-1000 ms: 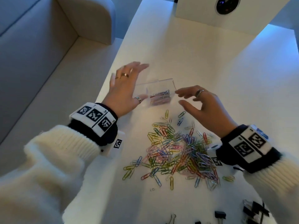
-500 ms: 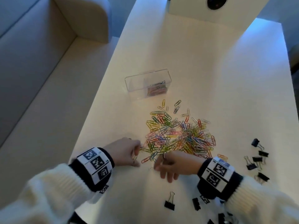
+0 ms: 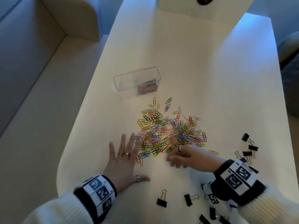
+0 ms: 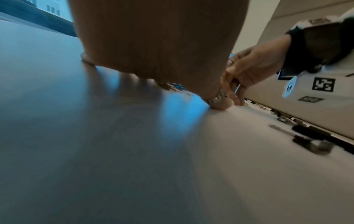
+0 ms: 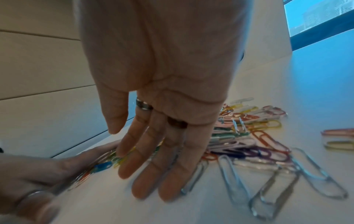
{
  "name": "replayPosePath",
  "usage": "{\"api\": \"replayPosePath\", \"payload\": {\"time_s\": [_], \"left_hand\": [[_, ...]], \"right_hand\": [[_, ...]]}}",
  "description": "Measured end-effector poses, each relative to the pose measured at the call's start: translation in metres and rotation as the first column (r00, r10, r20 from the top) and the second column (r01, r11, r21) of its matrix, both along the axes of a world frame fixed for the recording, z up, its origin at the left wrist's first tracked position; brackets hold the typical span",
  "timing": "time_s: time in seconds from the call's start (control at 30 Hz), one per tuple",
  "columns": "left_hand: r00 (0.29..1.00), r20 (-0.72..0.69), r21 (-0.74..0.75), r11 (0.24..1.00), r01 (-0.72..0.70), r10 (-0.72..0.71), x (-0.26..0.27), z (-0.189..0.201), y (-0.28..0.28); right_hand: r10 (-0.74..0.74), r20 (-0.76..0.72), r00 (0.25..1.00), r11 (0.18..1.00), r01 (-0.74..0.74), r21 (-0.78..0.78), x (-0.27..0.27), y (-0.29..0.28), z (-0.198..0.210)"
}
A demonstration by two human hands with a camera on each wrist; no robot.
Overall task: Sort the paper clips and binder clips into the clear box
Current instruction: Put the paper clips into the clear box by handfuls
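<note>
The clear box (image 3: pixel 123 81) stands at the back left of the white table (image 3: pixel 186 65); its right compartment holds several coloured paper clips (image 3: pixel 147 88). A big heap of coloured paper clips (image 3: pixel 171 133) lies in the middle. My left hand (image 3: pixel 129 156) lies flat with spread fingers, its fingertips on the heap's left edge. My right hand (image 3: pixel 179 156) touches the heap's front edge, and its fingers (image 5: pixel 153 166) point down, nearly straight, onto clips and table. Neither hand holds anything. Black binder clips (image 3: pixel 249 149) lie scattered at the right and along the front (image 3: pixel 161 201).
A beige sofa (image 3: pixel 40 62) runs along the table's left side. A white box with a dark lens (image 3: pixel 202 5) stands at the far end. The table's rounded front-left edge (image 3: pixel 59 175) is close to my left wrist.
Both hands came back from the clear box to the near side of the heap. Since half a second ago the left hand has gone from curled to flat and spread.
</note>
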State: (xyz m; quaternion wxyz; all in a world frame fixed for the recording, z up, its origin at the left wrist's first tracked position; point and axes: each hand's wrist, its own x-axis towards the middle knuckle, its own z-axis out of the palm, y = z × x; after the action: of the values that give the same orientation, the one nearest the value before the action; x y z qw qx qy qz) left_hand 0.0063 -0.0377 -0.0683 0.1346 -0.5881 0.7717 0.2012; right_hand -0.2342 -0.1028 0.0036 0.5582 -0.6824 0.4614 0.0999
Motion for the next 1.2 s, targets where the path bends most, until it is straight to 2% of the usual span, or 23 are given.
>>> {"api": "replayPosePath", "payload": {"time_s": [0.03,0.1,0.17,0.2,0.27,0.33,0.47,0.57,0.63,0.7,0.8,0.87,0.93,0.97,1.03,1.1,1.13,1.2], "left_hand": [[1.000,0.003,-0.004,1.000,-0.013,0.013,-0.008,-0.005,-0.004],[0.999,-0.007,-0.040,0.999,-0.038,0.037,-0.024,-0.010,-0.017],[0.999,-0.035,-0.069,0.997,-0.040,0.038,-0.042,-0.012,-0.029],[0.998,-0.050,-0.086,0.995,-0.042,0.038,-0.050,-0.010,-0.033],[0.996,-0.084,-0.116,0.992,-0.051,0.042,-0.062,-0.004,-0.037],[0.995,-0.097,-0.121,0.992,-0.034,0.023,-0.071,-0.002,-0.036],[0.997,-0.071,-0.093,0.996,0.012,-0.018,-0.082,-0.011,-0.038],[0.997,-0.065,-0.100,0.995,0.025,-0.032,-0.092,-0.014,-0.048],[0.997,-0.067,-0.119,0.993,0.026,-0.034,-0.100,-0.013,-0.052],[0.997,-0.075,-0.129,0.991,0.027,-0.037,-0.104,-0.008,-0.056],[0.992,-0.069,-0.149,0.984,0.092,-0.103,-0.109,0.009,-0.056],[0.977,-0.075,-0.129,0.974,0.187,-0.198,-0.111,0.016,-0.048],[0.941,-0.094,-0.093,0.944,0.317,-0.325,-0.116,0.024,-0.037],[0.906,-0.098,-0.068,0.911,0.407,-0.412,-0.119,0.029,-0.033],[0.787,-0.103,-0.048,0.793,0.608,-0.609,-0.125,0.030,-0.025],[0.724,-0.157,0.099,0.719,0.688,-0.672,-0.131,0.030,-0.020],[0.699,-0.148,0.118,0.689,0.715,-0.700,-0.135,0.028,-0.021],[0.698,-0.110,0.111,0.689,0.716,-0.707,-0.138,0.022,-0.025]], "right_hand": [[-0.026,0.016,1.000,1.000,0.026,-0.017,-0.001,0.000,-0.001],[-0.252,0.104,0.962,0.966,0.257,-0.033,-0.009,-0.003,0.001],[-0.545,0.218,0.809,0.821,0.568,-0.055,-0.026,-0.006,0.008],[-0.635,0.253,0.730,0.734,0.672,-0.097,-0.036,-0.007,0.011],[-0.707,0.251,0.661,0.624,0.750,-0.219,-0.056,-0.003,0.013],[-0.731,0.164,0.662,0.610,0.742,-0.278,-0.068,0.007,0.010],[-0.684,-0.096,0.724,0.728,0.666,-0.165,-0.055,0.034,-0.009],[-0.624,-0.185,0.759,0.781,0.595,-0.191,-0.035,0.043,-0.025],[-0.589,-0.167,0.790,0.803,0.550,-0.228,-0.022,0.041,-0.030],[-0.582,-0.067,0.810,0.802,0.558,-0.213,-0.017,0.034,-0.027],[-0.642,0.092,0.761,0.735,0.645,-0.208,-0.031,0.026,-0.010],[-0.664,0.097,0.741,0.689,0.657,-0.305,-0.051,0.027,-0.001],[-0.639,-0.012,0.769,0.707,0.581,-0.403,-0.071,0.031,-0.001],[-0.605,-0.096,0.791,0.750,0.525,-0.402,-0.079,0.035,-0.003],[-0.528,-0.228,0.818,0.836,0.453,-0.309,-0.085,0.043,-0.011],[-0.423,-0.300,0.855,0.900,0.358,-0.249,-0.081,0.048,-0.019],[-0.366,-0.320,0.874,0.923,0.297,-0.247,-0.076,0.050,-0.021],[-0.320,-0.265,0.910,0.935,0.258,-0.242,-0.067,0.049,-0.022]]}}
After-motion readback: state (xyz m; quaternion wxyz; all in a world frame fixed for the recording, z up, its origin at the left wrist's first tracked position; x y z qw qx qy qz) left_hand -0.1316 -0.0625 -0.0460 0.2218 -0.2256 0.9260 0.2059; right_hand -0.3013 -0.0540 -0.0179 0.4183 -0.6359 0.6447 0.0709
